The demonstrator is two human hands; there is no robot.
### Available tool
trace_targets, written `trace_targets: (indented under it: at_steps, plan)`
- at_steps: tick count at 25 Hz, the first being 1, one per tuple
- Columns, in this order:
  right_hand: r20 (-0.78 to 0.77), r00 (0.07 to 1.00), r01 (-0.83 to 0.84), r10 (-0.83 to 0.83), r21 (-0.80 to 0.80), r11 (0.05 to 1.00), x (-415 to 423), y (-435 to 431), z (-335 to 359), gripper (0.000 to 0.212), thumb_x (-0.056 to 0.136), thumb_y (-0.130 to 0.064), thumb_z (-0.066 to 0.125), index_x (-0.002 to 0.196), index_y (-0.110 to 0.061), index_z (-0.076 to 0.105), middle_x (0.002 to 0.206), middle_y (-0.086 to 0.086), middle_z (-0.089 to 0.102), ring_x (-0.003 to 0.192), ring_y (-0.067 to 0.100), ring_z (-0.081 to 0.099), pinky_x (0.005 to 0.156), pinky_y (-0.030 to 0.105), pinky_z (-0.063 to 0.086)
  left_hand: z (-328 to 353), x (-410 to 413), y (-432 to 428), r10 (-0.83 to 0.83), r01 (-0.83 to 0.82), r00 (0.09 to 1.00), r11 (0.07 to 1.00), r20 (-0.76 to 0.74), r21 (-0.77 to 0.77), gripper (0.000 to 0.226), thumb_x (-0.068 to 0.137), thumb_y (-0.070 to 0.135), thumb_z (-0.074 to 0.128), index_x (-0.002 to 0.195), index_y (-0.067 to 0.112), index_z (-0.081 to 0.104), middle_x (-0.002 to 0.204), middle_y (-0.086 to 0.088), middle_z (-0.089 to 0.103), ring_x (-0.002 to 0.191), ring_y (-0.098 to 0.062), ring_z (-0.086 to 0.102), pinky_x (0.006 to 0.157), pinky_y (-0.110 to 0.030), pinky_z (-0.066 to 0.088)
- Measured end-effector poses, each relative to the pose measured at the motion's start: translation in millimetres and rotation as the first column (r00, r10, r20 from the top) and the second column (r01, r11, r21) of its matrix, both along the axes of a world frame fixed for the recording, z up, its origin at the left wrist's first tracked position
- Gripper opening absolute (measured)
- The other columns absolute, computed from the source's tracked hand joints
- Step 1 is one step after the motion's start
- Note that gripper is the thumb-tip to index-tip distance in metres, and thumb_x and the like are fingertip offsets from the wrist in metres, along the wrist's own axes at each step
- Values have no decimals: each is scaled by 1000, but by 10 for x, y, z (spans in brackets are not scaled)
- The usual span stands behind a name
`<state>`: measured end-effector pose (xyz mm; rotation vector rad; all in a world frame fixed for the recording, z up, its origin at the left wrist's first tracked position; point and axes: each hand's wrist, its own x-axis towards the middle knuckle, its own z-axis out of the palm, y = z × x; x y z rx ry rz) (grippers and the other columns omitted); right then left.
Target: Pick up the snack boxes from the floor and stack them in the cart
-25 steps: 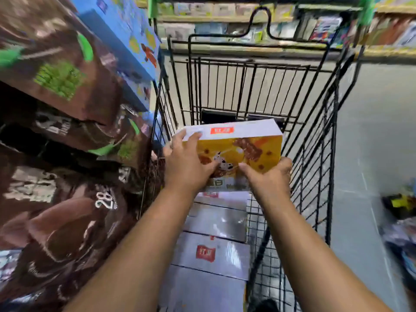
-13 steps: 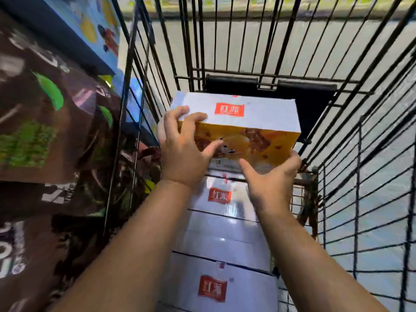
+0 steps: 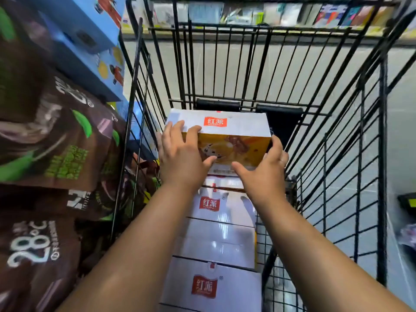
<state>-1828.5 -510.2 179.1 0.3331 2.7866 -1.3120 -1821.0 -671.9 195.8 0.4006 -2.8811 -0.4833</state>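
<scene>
Over the far end of the wire cart [image 3: 381,154], the left hand [image 3: 182,158] curls its fingers over the near left corner of the yellow-fronted snack box [image 3: 234,143] and the right hand [image 3: 263,174] cups its lower right corner, thumb on the front, holding it above the row of white boxes [image 3: 216,242] lying in the cart. Held by its corners alone, it could tip or land askew on that row if let go early, I judge. Brown pouches [image 3: 56,143] left of the cart read "28°C"; the held box's white top and the boxes below carry a red tag, "红派".
</scene>
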Motion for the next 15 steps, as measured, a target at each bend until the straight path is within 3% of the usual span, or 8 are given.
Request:
trace_targets:
  at_steps: [8,12,15]
  plan:
    - [-68,967,-229,245,186,956,448,212,1618,108,71,-48,78,151,-32,6,154,6,11,135,30,34,108,42,39,1294,684,213,-76,76,997,997,-28,-2,69,75,41,76,135,22,47,146,-9,37,141,-34,22,116,-49,18]
    - [-129,916,-349,379,208,914,733,429,2500,106,68,-54,78,149,-36,13,155,4,14,139,27,31,109,38,36,2098,1036,475,-187,190,976,982,-114,15,65,77,40,72,136,30,47,133,-4,50,125,-27,42,107,-41,34]
    - [-201,854,-418,479,281,864,989,733,3237,108,68,-56,77,151,-35,13,155,5,16,139,25,31,107,34,34,2776,1290,667,-247,237,953,969,-178,-76,78,74,49,74,141,29,40,137,-3,46,128,-25,40,106,-37,33]
